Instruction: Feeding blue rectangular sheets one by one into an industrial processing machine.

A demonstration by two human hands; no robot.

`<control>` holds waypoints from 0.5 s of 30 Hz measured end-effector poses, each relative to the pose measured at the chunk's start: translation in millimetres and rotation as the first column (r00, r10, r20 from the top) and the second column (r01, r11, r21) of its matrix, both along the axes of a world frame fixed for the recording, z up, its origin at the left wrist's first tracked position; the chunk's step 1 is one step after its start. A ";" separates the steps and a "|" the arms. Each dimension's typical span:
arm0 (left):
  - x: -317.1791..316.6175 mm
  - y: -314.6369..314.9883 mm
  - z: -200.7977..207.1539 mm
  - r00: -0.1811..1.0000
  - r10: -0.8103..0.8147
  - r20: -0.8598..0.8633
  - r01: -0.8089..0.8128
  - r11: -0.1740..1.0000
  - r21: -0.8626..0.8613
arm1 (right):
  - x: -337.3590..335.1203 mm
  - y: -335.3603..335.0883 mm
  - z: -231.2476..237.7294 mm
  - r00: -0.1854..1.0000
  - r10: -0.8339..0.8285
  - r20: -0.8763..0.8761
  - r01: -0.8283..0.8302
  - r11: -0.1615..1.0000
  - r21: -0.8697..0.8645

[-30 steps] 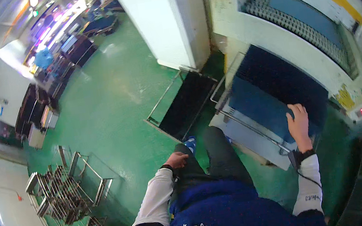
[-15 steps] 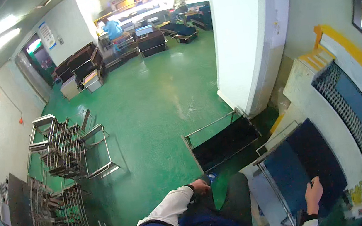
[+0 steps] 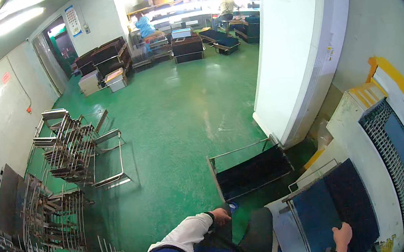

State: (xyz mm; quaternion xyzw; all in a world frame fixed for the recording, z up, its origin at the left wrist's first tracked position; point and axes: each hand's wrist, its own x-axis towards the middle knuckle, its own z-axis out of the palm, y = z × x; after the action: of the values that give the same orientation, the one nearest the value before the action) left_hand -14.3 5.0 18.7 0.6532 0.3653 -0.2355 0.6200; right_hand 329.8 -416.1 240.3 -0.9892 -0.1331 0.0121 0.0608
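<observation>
My right hand [image 3: 342,236] is at the lower right, its fingers closed at the edge of a flat blue panel [image 3: 318,212]. The panel stands in a metal-framed rack beside a block of darker, closely packed sheets [image 3: 351,203]. My left hand [image 3: 220,216] rests on my left knee with its fingers curled, and nothing shows in it. A second metal rack [image 3: 255,171] packed with dark sheets stands on the floor ahead of my knees.
Empty metal racks [image 3: 70,151] are stacked at the left, with more piled [image 3: 54,227] nearer. On the right is a pale machine [image 3: 348,132] with a mesh conveyor [image 3: 390,157]. A white cabinet [image 3: 289,48] stands ahead. Loaded racks [image 3: 188,49] and several people are at the back.
The view has shifted, showing more of the white cabinet. My right hand still holds the blue panel's edge and sits lower in the picture. My left hand stays on the knee.
</observation>
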 end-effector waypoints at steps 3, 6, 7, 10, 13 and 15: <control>4.6 -2.9 5.1 0.999 -0.030 -0.012 0.031 0.999 0.036 | -3.2 -1.4 2.8 1.000 -0.023 0.011 0.023 1.000 0.003; 9.0 -6.6 13.3 0.999 -0.032 -0.031 0.032 0.999 0.020 | -3.7 -3.6 5.2 0.998 -0.055 0.028 0.055 0.998 -0.016; 4.2 -4.2 4.6 0.999 -0.020 -0.035 0.021 0.999 0.025 | -3.2 1.2 6.0 0.998 -0.054 0.036 0.055 0.998 -0.039; -0.5 -0.9 -9.4 1.000 0.008 0.009 -0.008 1.000 -0.012 | 1.9 -0.9 -1.2 0.997 -0.026 0.075 0.024 0.999 0.031; 1.7 1.8 -9.3 0.995 -0.083 0.060 0.077 0.993 0.094 | 0.1 -0.8 3.5 0.995 -0.029 0.093 0.027 0.999 0.022; -1.0 5.1 -5.9 0.997 0.043 0.067 -0.036 0.995 -0.097 | 5.8 -2.0 0.4 0.999 -0.022 0.050 0.021 1.000 0.018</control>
State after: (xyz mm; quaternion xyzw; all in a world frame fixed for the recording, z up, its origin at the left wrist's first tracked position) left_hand -15.3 10.1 12.8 0.6233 0.3446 -0.2176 0.6674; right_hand 335.6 -418.1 240.7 -0.9899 -0.1242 -0.0143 0.0661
